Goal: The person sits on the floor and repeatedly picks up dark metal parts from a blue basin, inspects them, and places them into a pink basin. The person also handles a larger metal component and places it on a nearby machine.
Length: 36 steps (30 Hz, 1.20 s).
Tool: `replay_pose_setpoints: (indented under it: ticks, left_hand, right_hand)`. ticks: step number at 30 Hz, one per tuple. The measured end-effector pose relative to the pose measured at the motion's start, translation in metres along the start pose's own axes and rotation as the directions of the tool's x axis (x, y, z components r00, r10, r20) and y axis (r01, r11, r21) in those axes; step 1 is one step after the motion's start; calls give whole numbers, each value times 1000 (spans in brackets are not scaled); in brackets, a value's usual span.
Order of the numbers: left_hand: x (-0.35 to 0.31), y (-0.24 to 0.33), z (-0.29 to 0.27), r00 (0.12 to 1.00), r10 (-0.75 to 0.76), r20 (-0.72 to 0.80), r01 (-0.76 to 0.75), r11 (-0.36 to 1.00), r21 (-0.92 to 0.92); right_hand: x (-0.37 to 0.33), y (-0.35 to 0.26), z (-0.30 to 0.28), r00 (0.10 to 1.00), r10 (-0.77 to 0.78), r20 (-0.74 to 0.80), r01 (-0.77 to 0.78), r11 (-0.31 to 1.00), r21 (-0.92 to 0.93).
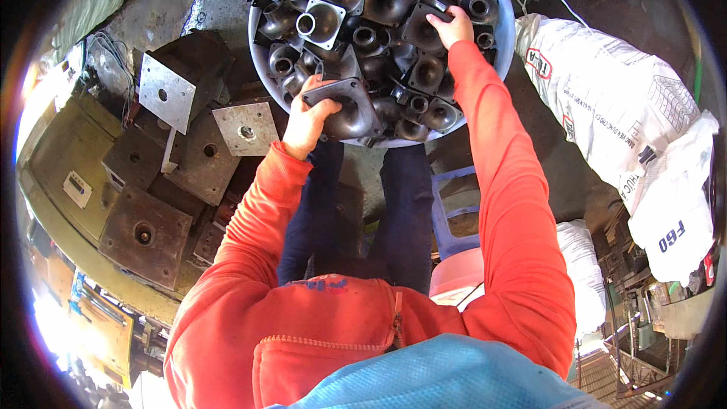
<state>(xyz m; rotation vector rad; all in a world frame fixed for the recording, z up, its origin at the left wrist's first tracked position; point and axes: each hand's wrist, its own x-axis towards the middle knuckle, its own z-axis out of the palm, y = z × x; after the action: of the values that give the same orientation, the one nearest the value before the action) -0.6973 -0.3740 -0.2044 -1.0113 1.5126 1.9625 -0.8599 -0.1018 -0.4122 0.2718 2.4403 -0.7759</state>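
Observation:
A round pale-blue tub (pixel 507 26) full of black square-flanged funnel parts with short round necks stands in front of me. My left hand (pixel 304 123) is closed around one such flanged funnel part (pixel 347 108) at the tub's near left edge, thumb on its flange. Its wide mouth faces up. Over the far right of the heap, my right hand (pixel 454 29) grips the edge of another flanged funnel part (pixel 424 30); its fingertips are partly hidden. A part with a pale flange edge (pixel 322 23) lies among the others.
Heavy metal blocks and plates (pixel 145 236) are stacked at the left, beside an olive-green machine casing (pixel 57 148). White printed sacks (pixel 606 83) lie along the right. A blue plastic stool (pixel 454 241) and a pink container (pixel 457 273) stand near my legs.

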Motion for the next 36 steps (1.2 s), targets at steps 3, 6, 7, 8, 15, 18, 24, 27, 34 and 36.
replay_pose_setpoints:
  ticks: [3, 6, 7, 8, 15, 18, 24, 27, 34, 36]
  left_hand:
    - [-4, -1, 1, 999, -25, 28, 28, 992, -120]
    - [-8, 1, 1, 1000, 7, 1, -7, 993, -114]
    - [-8, 3, 0, 999, 37, -12, -38, 995, -91]
    - [-8, 3, -1, 1000, 23, -21, -25, 994, -105]
    - [-13, 8, -12, 999, 42, -12, -42, 999, -18]
    - [-15, 10, -16, 999, -34, 23, 36, 996, -87]
    - [-15, 9, -16, 999, 20, -43, -20, 1000, -1]
    - [-18, 6, -17, 998, 55, -23, -54, 997, 47]
    - [-30, 12, -2, 999, 14, -48, -14, 1000, 2]
    - [-34, 25, 16, 998, -12, -54, 10, 999, -35]
  right_hand:
    - [-17, -9, 11, 956, 36, -290, 58, 950, 308]
    - [-19, -8, 12, 945, -94, -314, 160, 969, 190]
    - [-15, -5, 10, 949, -154, -277, 167, 986, 24]
    - [-10, -2, 10, 926, -282, -250, 248, 956, -159]
    - [4, -15, -31, 966, -198, 168, 161, 964, 210]
    - [-8, -57, -66, 974, -96, 207, 124, 984, -127]
    - [26, -128, -72, 950, 192, 245, -15, 815, -580]
    - [24, -123, -67, 966, 138, 220, -12, 871, -492]
    - [-60, -95, -115, 985, -174, -8, 169, 965, -201]
    - [-96, -89, -142, 912, -356, -206, 316, 927, -203]
